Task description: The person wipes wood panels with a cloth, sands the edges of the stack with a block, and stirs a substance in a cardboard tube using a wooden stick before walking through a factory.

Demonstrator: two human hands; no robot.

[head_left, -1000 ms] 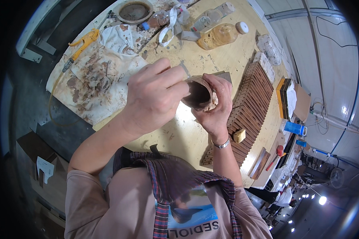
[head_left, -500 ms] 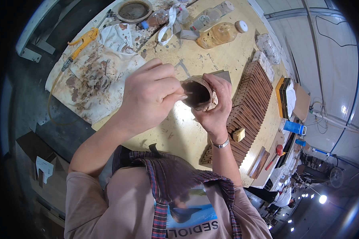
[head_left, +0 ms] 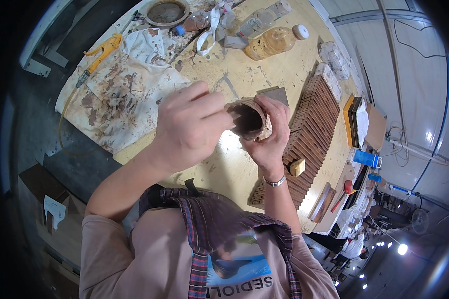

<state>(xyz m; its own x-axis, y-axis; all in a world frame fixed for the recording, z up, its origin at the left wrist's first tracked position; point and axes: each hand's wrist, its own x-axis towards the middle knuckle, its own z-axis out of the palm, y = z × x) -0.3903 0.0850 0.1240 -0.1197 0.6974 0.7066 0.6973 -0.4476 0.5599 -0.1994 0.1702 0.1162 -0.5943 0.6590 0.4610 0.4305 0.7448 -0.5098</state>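
Observation:
My right hand is wrapped round a brown hollow cylinder, its dark open mouth tilted up toward me and a pale rough patch on its side. At the left edge of that mouth, my left hand has its fingers curled and pinched together. Whatever those fingertips hold, if anything, is hidden by the hand. Both hands are raised over the pale yellow table. Behind the right hand lies a small flat grey-brown block.
A long stack of brown slats runs along the right, with a small yellow block on it. A stained cloth and yellow spray gun lie at left. Bottles, including one of amber liquid, and a round basin are at the far side.
My left hand has lowered slightly and its wrist has turned a little, its fingertips staying at the cylinder's mouth. The right hand keeps the cylinder in nearly the same place.

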